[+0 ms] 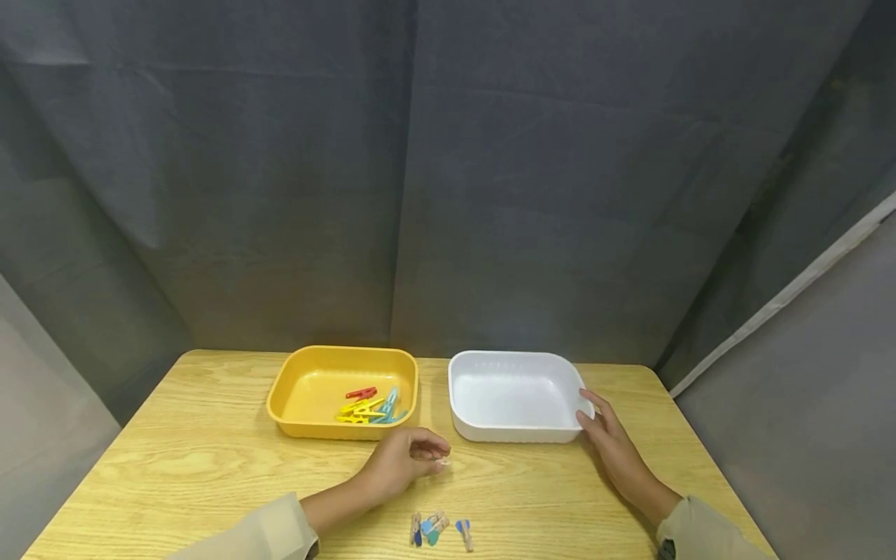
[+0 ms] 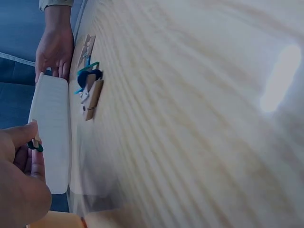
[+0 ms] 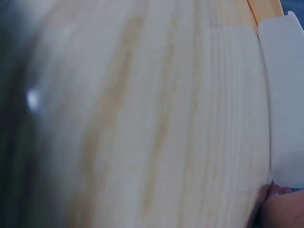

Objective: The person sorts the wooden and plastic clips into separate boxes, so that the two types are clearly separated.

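My left hand (image 1: 404,464) pinches a small wooden clothespin (image 2: 35,142) between thumb and fingers, in front of the two tubs. A bit of dark green shows on that clothespin in the left wrist view; the fingers hide much of it. At the right, my right hand (image 1: 616,447) holds the near right corner of the white tub (image 1: 521,434), thumb and fingers at its rim. The tub shows a bare inside. Near the front edge of the table lie several wooden clothespins (image 1: 437,523) with blue and teal hearts, one a little apart.
Left of the white tub stands a yellow tub (image 1: 301,424) with several red, yellow and light blue plastic clothespins (image 1: 364,412) inside. Both tubs are on a wood-grain table (image 1: 189,459). Grey curtains (image 1: 406,171) hang behind it and at the sides.
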{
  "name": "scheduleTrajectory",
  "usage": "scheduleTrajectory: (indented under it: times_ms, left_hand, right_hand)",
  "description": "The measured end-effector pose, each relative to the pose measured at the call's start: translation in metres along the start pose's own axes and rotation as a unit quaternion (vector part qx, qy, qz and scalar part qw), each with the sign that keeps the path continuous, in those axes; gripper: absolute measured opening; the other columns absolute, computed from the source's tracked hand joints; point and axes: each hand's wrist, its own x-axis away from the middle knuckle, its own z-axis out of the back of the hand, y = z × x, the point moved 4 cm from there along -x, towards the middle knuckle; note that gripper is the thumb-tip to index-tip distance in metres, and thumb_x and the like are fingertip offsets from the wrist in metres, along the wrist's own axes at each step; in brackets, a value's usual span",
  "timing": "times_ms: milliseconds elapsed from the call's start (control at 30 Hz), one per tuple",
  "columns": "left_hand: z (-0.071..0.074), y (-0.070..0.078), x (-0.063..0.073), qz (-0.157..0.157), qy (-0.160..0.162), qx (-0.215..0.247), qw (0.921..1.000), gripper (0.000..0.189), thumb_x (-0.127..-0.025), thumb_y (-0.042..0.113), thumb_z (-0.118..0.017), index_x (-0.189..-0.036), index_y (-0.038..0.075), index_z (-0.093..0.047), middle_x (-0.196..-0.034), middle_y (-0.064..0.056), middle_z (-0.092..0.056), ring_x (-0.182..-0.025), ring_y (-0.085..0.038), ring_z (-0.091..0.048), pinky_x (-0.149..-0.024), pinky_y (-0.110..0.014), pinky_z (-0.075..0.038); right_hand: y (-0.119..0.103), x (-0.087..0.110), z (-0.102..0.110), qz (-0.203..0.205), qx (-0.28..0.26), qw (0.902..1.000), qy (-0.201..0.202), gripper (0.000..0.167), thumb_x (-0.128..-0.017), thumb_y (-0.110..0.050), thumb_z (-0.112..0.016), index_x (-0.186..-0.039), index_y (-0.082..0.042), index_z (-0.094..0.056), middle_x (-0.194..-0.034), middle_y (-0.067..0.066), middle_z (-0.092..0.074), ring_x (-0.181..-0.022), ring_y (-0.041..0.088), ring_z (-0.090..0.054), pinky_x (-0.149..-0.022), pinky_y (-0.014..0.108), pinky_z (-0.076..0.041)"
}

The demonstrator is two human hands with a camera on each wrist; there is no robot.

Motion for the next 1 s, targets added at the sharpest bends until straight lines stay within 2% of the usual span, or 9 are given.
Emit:
scheduleTrajectory:
  times_ms: [267,333,467,533,667,733,833,933,1000]
  left_hand:
    - [-0.004,0.012,-0.014,-0.012,0.009,0.003,0.9999,0.019,-0.086,-0.001,-0.080,-0.105,0.002,-0.077,-0.102,-0.005,-0.076,-0.091,-0.016,-0.069,-0.081,-0.019,-0.061]
    - [-0.005,0.015,-0.017,-0.017,0.010,0.004,0.9998,0.020,-0.087,-0.002,-0.080,-0.106,0.000,-0.076,-0.103,-0.007,-0.076,-0.091,-0.017,-0.070,-0.082,-0.019,-0.061]
    - [-0.006,0.021,-0.023,-0.023,0.009,0.015,0.9996,0.020,-0.087,-0.003,-0.079,-0.107,-0.003,-0.075,-0.104,-0.009,-0.076,-0.093,-0.018,-0.070,-0.082,-0.019,-0.061]
    - [-0.006,0.023,-0.027,-0.024,0.009,0.017,0.9995,0.020,-0.088,-0.004,-0.078,-0.107,-0.004,-0.075,-0.104,-0.009,-0.076,-0.093,-0.018,-0.070,-0.082,-0.019,-0.061]
    - [-0.007,0.028,-0.034,-0.021,0.014,0.014,0.9996,0.019,-0.087,-0.006,-0.078,-0.106,-0.002,-0.076,-0.102,-0.008,-0.077,-0.091,-0.016,-0.070,-0.081,-0.018,-0.061]
    - [-0.007,0.030,-0.038,-0.020,0.019,0.011,0.9996,0.019,-0.087,-0.006,-0.078,-0.105,0.000,-0.077,-0.101,-0.007,-0.077,-0.090,-0.014,-0.070,-0.079,-0.018,-0.061]
    - [-0.007,0.032,-0.044,-0.020,0.026,0.007,0.9994,0.018,-0.087,-0.005,-0.079,-0.103,0.002,-0.078,-0.099,-0.006,-0.077,-0.087,-0.011,-0.070,-0.077,-0.018,-0.061]
    - [-0.008,0.034,-0.050,-0.024,0.030,0.007,0.9992,0.016,-0.088,-0.004,-0.078,-0.103,0.002,-0.078,-0.099,-0.007,-0.077,-0.085,-0.010,-0.069,-0.076,-0.017,-0.060]
    - [-0.009,0.034,-0.055,-0.026,0.031,0.008,0.9991,0.016,-0.087,-0.004,-0.079,-0.103,0.001,-0.078,-0.099,-0.008,-0.077,-0.085,-0.010,-0.069,-0.075,-0.016,-0.060]
  right_hand:
    - [0.001,0.002,0.000,-0.005,0.000,1.0000,-0.002,0.065,-0.109,-0.042,-0.051,-0.162,-0.018,-0.023,-0.172,0.015,-0.007,-0.157,0.036,-0.012,-0.096,-0.002,-0.030]
    - [0.000,0.002,0.000,-0.006,0.002,1.0000,-0.002,0.065,-0.109,-0.042,-0.051,-0.163,-0.018,-0.023,-0.172,0.015,-0.007,-0.157,0.036,-0.011,-0.102,0.001,-0.030]
    - [-0.001,0.002,0.000,-0.008,-0.002,1.0000,-0.002,0.065,-0.109,-0.041,-0.051,-0.163,-0.018,-0.022,-0.172,0.014,-0.004,-0.158,0.036,-0.007,-0.125,0.027,-0.023]
    - [-0.002,0.002,0.000,-0.007,-0.003,1.0000,-0.002,0.064,-0.109,-0.040,-0.051,-0.163,-0.018,-0.022,-0.173,0.014,-0.003,-0.158,0.036,-0.006,-0.128,0.037,-0.019]
    - [-0.002,0.002,0.000,-0.009,-0.005,0.9999,-0.002,0.064,-0.110,-0.039,-0.051,-0.163,-0.019,-0.023,-0.173,0.013,-0.002,-0.158,0.035,-0.007,-0.119,0.017,-0.026]
    - [-0.002,0.002,0.000,-0.012,-0.006,0.9999,-0.002,0.064,-0.109,-0.040,-0.051,-0.162,-0.019,-0.023,-0.173,0.012,-0.003,-0.158,0.034,-0.008,-0.116,0.013,-0.027]
    - [-0.001,0.001,0.000,-0.013,-0.010,0.9999,-0.001,0.064,-0.109,-0.039,-0.052,-0.163,-0.019,-0.022,-0.173,0.013,-0.002,-0.158,0.035,-0.007,-0.127,0.033,-0.021]
    - [-0.002,0.001,-0.001,-0.012,-0.011,0.9999,0.000,0.064,-0.109,-0.038,-0.052,-0.163,-0.018,-0.022,-0.173,0.014,-0.002,-0.158,0.037,-0.005,-0.129,0.053,-0.013]
    - [-0.002,0.001,0.000,-0.011,-0.007,0.9999,0.001,0.064,-0.110,-0.038,-0.052,-0.163,-0.018,-0.022,-0.172,0.014,-0.003,-0.158,0.037,-0.006,-0.129,0.052,-0.014]
